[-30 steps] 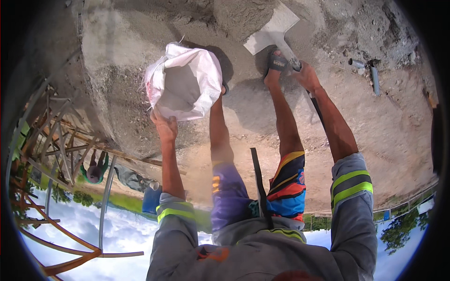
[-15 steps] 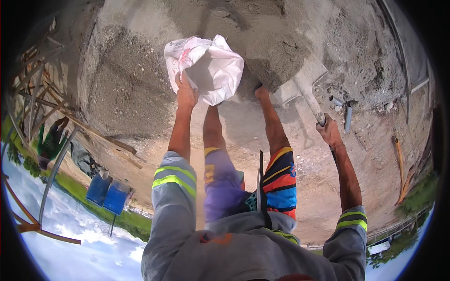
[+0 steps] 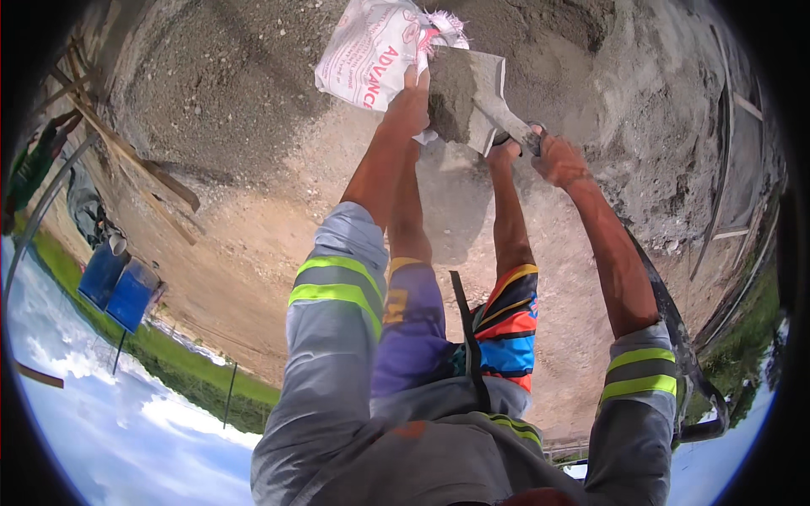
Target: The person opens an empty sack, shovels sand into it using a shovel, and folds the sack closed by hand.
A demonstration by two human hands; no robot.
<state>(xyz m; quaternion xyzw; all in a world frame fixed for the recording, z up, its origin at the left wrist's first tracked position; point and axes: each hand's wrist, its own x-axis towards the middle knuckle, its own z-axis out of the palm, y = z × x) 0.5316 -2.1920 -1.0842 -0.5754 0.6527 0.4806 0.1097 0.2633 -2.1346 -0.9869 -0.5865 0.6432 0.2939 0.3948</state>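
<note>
My left hand [image 3: 408,108] is closed on the rim of a white woven sack [image 3: 364,57] with red print. The sack is tilted, its frayed mouth facing right toward a shovel [image 3: 491,80]. My right hand [image 3: 557,158] grips the shovel's shaft low down, close to the blade. Grey sandy material [image 3: 451,94] lies on the blade, right at the sack's mouth. From that hand the dark shaft runs back under my right forearm to a handle end [image 3: 713,422] at the lower right. What is inside the sack is hidden.
A heap of grey sand and gravel [image 3: 219,93] spreads ahead and to the left. Wooden planks [image 3: 139,160] lie at the left, with two blue drums [image 3: 131,295] beyond them. Another person's green sleeve [image 3: 32,173] shows at the far left edge. My feet stand beside the heap.
The shovel has swung left and up from the ground, its blade now loaded beside the sack. My left hand has moved forward and turned the sack's mouth from facing me to facing right.
</note>
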